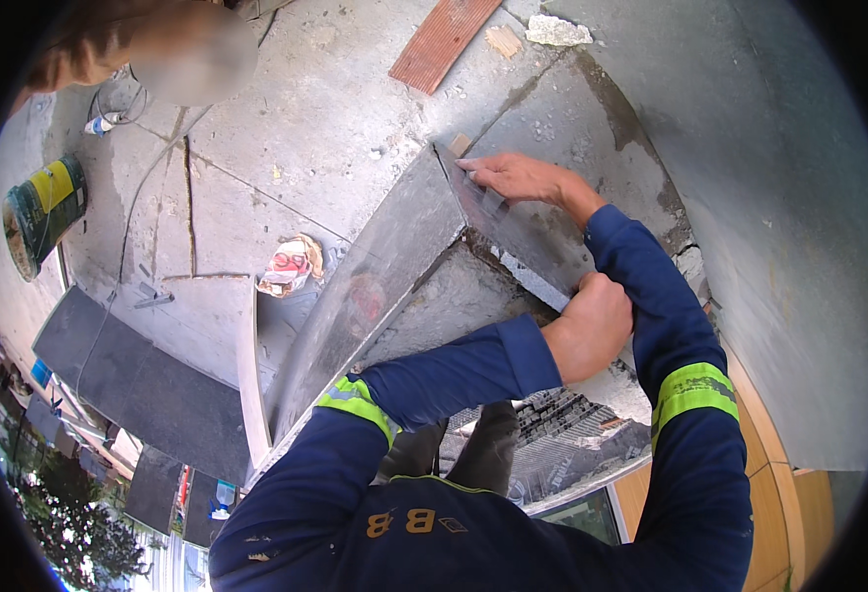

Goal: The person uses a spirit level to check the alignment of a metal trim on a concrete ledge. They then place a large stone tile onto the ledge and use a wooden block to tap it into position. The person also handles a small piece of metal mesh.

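Observation:
A polished dark grey stone slab (523, 232) stands on edge in front of me, meeting a longer grey slab (394, 237) at a corner. My left hand (592, 331) is closed on the near end of the shorter slab, thumb on top; its other fingers are partly hidden. Farther along, my right hand (528, 181) lies across the same slab's far edge with its fingers stretched toward the corner. A small wooden piece (460, 145) sits just beyond that corner. Rough mortar or concrete (434, 306) shows inside the angle between the slabs.
A ribbed reddish tile (444, 44) and a pale rubble chunk (558, 31) lie on the floor ahead. A crumpled package (291, 266) and a dark green bucket with a yellow band (46, 212) are leftward. Another person's sleeve (83, 59) shows at upper left. A grey wall (789, 197) rises right.

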`<state>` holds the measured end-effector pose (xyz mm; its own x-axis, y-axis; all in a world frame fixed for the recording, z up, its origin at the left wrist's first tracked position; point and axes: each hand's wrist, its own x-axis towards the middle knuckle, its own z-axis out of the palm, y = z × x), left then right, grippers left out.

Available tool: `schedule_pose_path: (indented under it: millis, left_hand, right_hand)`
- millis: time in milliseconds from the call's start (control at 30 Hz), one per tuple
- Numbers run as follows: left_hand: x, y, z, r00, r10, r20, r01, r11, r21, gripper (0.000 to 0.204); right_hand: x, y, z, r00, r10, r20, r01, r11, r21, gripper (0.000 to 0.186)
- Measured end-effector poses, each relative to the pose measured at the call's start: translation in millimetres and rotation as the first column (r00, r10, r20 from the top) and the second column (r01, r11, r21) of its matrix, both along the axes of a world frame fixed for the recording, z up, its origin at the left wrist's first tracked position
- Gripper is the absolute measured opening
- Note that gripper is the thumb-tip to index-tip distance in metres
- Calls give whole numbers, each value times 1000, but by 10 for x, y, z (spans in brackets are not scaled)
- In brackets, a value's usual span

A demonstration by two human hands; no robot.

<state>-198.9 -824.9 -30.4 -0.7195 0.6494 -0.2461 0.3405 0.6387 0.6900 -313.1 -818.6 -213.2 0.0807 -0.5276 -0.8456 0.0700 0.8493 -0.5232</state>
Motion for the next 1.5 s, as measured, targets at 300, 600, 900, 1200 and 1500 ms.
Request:
schedule_pose_path:
  millis: [300,600,900,1200,1500]
  left_hand:
    - [11,-22,-38,996,79,29,-81,994,72,7]
    - [-16,-15,-29,997,61,41,-63,997,44,7]
    - [0,-42,-30,996,85,21,-86,995,56,8]
    - [71,-23,-110,994,100,-33,-97,991,97,7]
    - [64,41,-154,987,159,-7,-158,986,53,10]
  right_hand:
    - [54,268,463,996,-92,-1,92,991,-102,55]
    - [70,334,423,990,-137,44,141,984,-106,53]
    - [211,882,519,986,-166,-20,165,984,-69,56]
    - [532,1923,1146,968,-237,-81,234,971,-45,59]
    - [586,2147,789,969,-196,-152,152,953,-262,57]
